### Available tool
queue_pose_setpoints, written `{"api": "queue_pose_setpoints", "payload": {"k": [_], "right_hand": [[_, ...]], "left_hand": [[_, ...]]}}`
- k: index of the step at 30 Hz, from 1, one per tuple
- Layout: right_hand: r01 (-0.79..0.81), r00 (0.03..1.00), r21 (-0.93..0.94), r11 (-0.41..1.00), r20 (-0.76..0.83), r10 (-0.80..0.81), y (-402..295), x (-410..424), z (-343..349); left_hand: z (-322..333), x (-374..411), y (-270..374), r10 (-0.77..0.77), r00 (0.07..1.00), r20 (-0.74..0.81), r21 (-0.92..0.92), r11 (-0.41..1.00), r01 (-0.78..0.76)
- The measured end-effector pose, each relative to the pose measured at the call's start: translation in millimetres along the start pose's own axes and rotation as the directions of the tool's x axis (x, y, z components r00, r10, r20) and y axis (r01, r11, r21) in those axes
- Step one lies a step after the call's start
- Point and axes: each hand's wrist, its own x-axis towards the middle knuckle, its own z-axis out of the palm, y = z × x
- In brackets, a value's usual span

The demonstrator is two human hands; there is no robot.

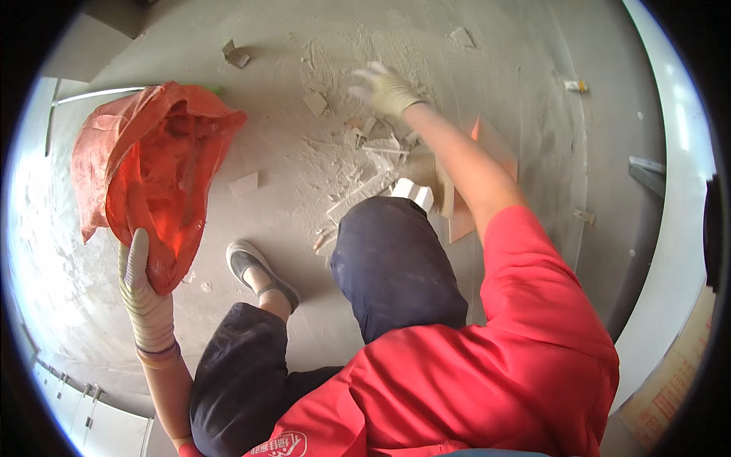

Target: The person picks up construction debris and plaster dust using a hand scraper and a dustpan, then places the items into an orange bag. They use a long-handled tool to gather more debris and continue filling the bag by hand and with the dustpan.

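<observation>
My left hand [145, 303], in a striped pale work glove, grips the rim of a red woven sack [94, 165]. The mouth of the sack gapes toward me, and its folds and shadow obscure what lies inside. My right hand [385, 91], gloved as well, is stretched out over the far part of a debris pile with its fingers spread. It looks blurred and appears to hold nothing. Below it lie scraps of broken board [315, 104], pale powder and shavings, and thin strips [385, 149]. A white foam-like block [412, 193] sits beside my bent knee.
Flat board pieces [460, 223] lie under my right forearm. Loose fragments [235, 54] and a flat scrap [244, 184] are scattered on the grey floor. Toward the right wall are a small white-and-yellow item [575, 86] and a metal strip [648, 171]. My shoe [260, 274] stands left of the pile.
</observation>
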Motion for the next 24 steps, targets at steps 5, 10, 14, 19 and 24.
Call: {"api": "queue_pose_setpoints", "payload": {"k": [5,10,14,19,24], "right_hand": [[-0.200,0.941,-0.048,0.979,0.269,0.206,78.0,-52.1,41.4],[-0.139,0.953,0.372,0.918,-0.200,0.226,56.9,-135.6,-1.1],[-0.493,0.702,0.060,0.868,-0.562,0.437,117.4,-288.8,-58.4],[-0.708,0.021,0.701,0.080,-0.092,0.996,207.3,-399.9,1.0],[-0.471,0.205,0.867,-0.165,0.290,0.935,175.0,-344.3,-17.3]], "left_hand": [[11.3,7.7,4.7,0.385,0.881,0.277,0.616,0.632,-0.470],[-14.4,6.6,0.9,-0.004,0.975,0.222,0.704,0.692,-0.157],[7.4,2.2,40.2,0.449,0.885,0.123,0.633,0.651,-0.419],[92.7,-12.6,83.9,0.317,0.939,0.133,0.515,0.787,-0.338],[203.4,17.5,43.7,-0.168,0.844,0.510,0.390,0.919,-0.053]]}}
